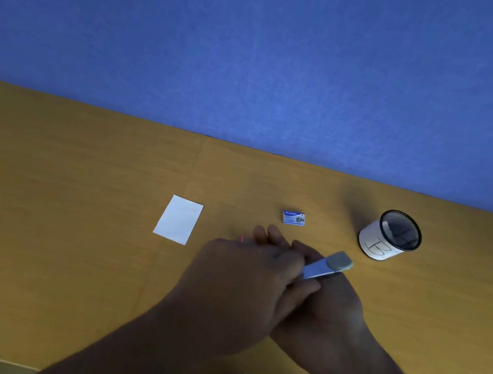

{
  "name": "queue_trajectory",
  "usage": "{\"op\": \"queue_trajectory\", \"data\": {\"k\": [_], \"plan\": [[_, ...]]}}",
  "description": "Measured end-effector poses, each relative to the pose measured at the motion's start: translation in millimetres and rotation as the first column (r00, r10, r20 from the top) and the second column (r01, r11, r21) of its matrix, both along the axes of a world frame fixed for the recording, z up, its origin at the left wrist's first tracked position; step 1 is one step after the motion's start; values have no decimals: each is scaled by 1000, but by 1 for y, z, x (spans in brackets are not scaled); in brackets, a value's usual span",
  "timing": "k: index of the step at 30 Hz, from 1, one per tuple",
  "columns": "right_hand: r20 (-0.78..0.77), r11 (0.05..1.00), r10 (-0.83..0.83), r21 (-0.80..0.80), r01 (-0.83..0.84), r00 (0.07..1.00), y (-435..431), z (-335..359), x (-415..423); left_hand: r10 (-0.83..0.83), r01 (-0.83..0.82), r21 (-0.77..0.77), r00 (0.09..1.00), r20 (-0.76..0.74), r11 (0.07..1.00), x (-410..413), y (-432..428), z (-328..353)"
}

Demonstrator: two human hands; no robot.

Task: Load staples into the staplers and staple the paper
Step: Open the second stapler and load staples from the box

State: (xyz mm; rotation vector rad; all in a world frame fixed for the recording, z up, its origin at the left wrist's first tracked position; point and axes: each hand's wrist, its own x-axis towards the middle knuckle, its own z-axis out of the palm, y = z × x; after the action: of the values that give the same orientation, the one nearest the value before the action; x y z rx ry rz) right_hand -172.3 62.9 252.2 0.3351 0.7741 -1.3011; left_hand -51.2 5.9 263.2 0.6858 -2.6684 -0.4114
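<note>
Head view: both my hands meet over the near middle of the desk [67, 221]; a blue wall stands behind its far edge.
Stapler [328, 267]: lifted off the desk between my hands, its grey tip pointing toward the far right corner.
Right hand [327, 319]: under the stapler, grasping it from below.
Left hand [238, 284]: laid over the right, fingers curled onto the stapler's near end; exact finger placement is hidden.
Box [293, 218]: staples, lying toward the far edge just beyond my hands; too small to tell whether it is open.
Paper [178, 219]: flat on the desk, left of my hands and apart from them.
Cup [391, 237]: mesh, upright, toward the far right, wrapped in a white label.
Red bit [241, 238]: peeks out past my left knuckles; cannot tell what it is.
Step (judgement): opening the stapler to load it; no staples are in hand yet.
Method: keep the right hand steady as the anchor and let the left swing the top up slowly. Keep fingertips off the grey tip. Open it fully before reaching for the box.
Risk: the sprung top may snap back on a finger.
</note>
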Motion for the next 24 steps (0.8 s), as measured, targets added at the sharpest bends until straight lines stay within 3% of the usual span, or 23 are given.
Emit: {"op": "queue_trajectory", "data": {"k": [3, 6, 9, 11, 13, 14, 15, 17, 18, 19, 22, 24], "plan": [[4, 998, -47, 52, 47, 999, 1, -5, 3, 16, -16, 73, 1000, 2, 997, -3, -1, -8], [-80, 1000, 3, -10, -3, 997, -1, -5, 6, 127, -112, 346, 992, -22, 932, -1, -10, -18], [-167, 999, -5, -52, -4, 986, -2, -6, 5, 266, -106, 677, 954, -137, 728, -1, -16, -17], [-204, 995, -41, -98, 21, 978, 0, -5, 5, 340, -59, 817, 925, -171, 574, -1, -19, -17], [-374, 989, -66, -147, 11, 925, 2, -3, 6, 375, 2, 895, 907, -189, 446, 0, -22, -14], [-520, 987, -79, -160, -6, 850, 2, -1, 6, 395, 19, 915, 899, -192, 403, 1, -22, -12], [-687, 987, -99, -161, -18, 720, 4, 1, 6, 411, 24, 927, 892, -190, 375, 1, -23, -10], [-941, 984, -151, -174, -49, 304, 6, 4, 3, 423, 24, 935, 887, -183, 354, 2, -23, -9], [-975, 976, -187, -199, -93, 118, 8, 4, 2, 429, 21, 939, 886, -176, 343, 2, -23, -8], [-976, 965, -220, -217, -146, -1, 9, 6, 1, 436, 21, 945, 884, -171, 328, 2, -22, -8], [-945, 948, -253, -200, -246, -208, 10, 11, -1, 436, 28, 952, 885, -164, 304, 0, -20, -6], [-923, 944, -259, -178, -279, -284, 9, 15, -3, 430, 41, 952, 886, -175, 302, -1, -18, -4]]}}
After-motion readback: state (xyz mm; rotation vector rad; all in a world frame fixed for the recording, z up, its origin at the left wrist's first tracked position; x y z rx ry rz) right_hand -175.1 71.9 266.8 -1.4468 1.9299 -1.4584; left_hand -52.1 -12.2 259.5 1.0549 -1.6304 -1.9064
